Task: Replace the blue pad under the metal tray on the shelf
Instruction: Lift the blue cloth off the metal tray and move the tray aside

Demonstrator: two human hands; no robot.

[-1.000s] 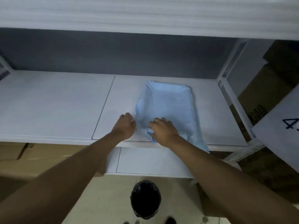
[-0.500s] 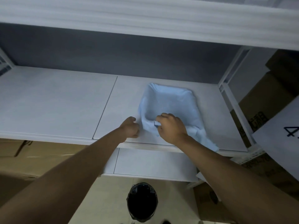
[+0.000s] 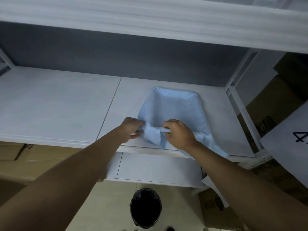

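Midway, judging by looks: white shelf bearing blue pad draped over a tray-like shape, near edge gathered. Left hand and right hand pinching bunched folds, fingers curled. Removal and fresh pad outstanding.

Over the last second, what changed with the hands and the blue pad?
Both hands gathered the blue pad's near edge: the left hand went from resting beside it to gripping its corner, and the right hand bunched the edge into a pinched roll. The pad's far end stayed draped in place on the shelf.
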